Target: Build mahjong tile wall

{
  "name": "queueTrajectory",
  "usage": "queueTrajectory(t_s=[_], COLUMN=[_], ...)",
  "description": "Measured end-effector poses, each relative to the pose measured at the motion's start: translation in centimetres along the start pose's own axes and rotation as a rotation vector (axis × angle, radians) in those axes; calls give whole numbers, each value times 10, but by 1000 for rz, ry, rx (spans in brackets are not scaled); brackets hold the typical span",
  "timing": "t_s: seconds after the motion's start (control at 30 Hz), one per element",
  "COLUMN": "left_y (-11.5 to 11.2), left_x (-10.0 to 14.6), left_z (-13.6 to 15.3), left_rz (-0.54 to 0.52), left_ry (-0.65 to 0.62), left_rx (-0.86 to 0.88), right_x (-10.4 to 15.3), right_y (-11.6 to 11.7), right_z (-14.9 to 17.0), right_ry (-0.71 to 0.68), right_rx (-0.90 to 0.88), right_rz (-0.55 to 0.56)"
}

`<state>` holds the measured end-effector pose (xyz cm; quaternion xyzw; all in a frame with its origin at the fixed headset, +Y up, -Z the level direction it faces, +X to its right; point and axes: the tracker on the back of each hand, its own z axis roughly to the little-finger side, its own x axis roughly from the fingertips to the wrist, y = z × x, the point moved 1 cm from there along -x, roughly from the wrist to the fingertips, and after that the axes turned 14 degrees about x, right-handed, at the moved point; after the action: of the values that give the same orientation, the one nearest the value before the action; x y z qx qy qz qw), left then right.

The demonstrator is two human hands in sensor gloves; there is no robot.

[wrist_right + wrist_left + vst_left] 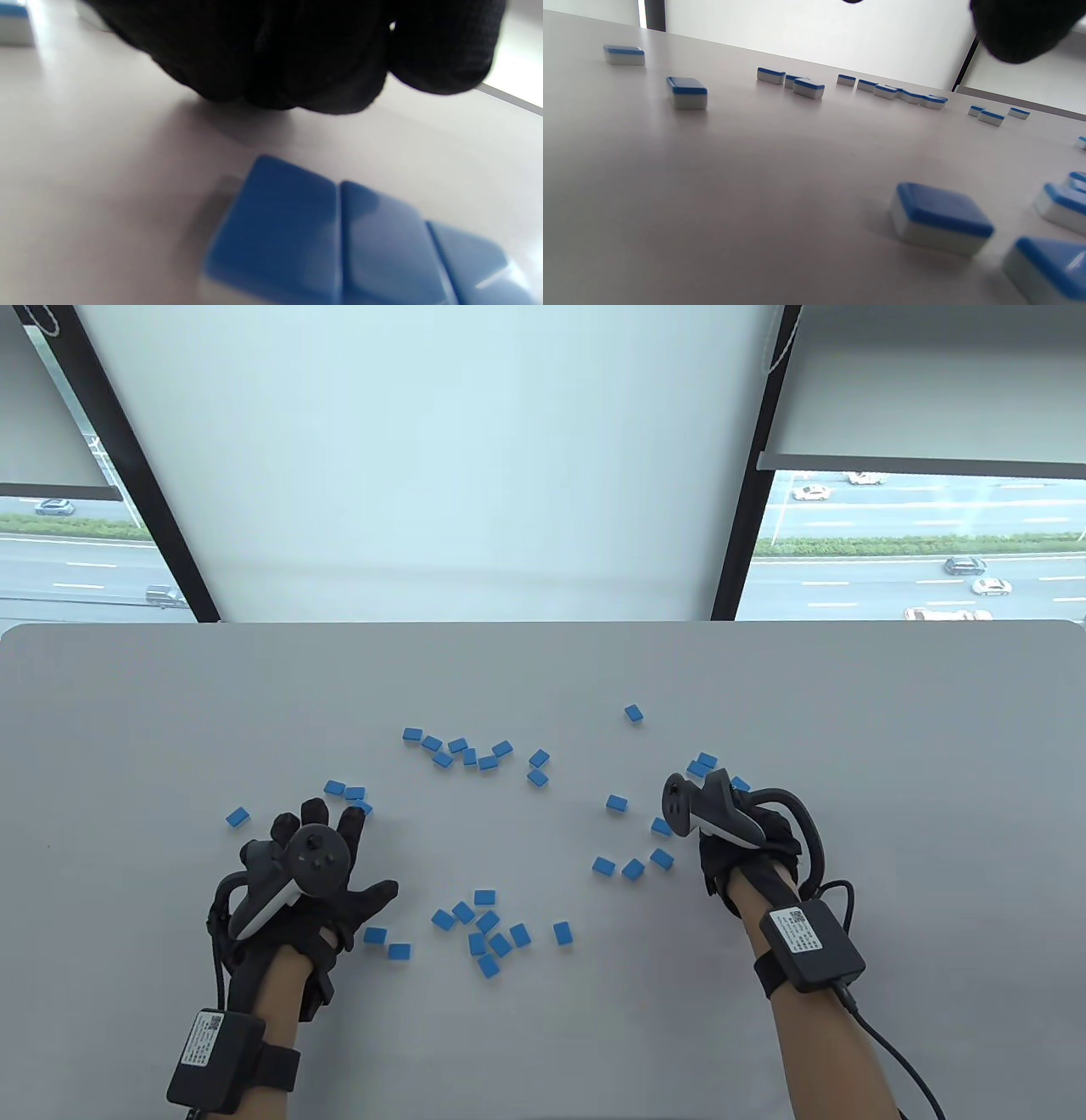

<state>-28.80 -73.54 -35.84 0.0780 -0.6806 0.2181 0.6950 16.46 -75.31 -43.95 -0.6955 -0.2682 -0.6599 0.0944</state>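
With the blue mahjong tiles (pixel 486 922) scattered face-down across the bench (pixel 543 1035) and no wall begun, gathering seems the step: the left hand (pixel 318 869) spread flat, the right hand (pixel 747 836) curled, apparently empty, must sweep tiles together.

Blue mahjong tiles (pixel 486 931) lie scattered, blue backs up, over the grey bench (pixel 933 712). Left of that middle cluster the left hand (pixel 310 872) rests flat, fingers spread; right of it the right hand (pixel 747 836) hangs curled over more tiles
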Motion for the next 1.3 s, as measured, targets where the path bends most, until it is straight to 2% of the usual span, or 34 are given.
queueTrajectory(t_s=[0.17, 0.4, 0.63, 0.73, 0.87, 0.93, 1.13, 1.3], left_y=[0, 0, 0, 0, -2, -3, -6, -7], left_x=[-1, -1, -1, 0, -1, -1, -3, -4], left_z=[0, 0, 0, 0, 0, -1, -2, -2], left_rz=[2, 2, -1, 0, 10, 12, 25, 31], left_ry=[0, -2, -2, 1, 4, 3, 3, 6], left_rx=[-1, 0, 1, 0, -3, -7, -15, -14], right_x=[12, 45, 76, 77, 71, 70, 68, 67], right_y=[-6, -11, 9, 29, 57, 63, 67, 66], right_z=[18, 63, 98, 105, 105, 104, 92, 85], right_ry=[8, 59, 181, 212, 183, 161, 99, 90], right_rx=[-59, -218, -302, -302, -316, -322, -295, -257], right_rz=[56, 151, 228, 186, 36, -6, -95, -87])
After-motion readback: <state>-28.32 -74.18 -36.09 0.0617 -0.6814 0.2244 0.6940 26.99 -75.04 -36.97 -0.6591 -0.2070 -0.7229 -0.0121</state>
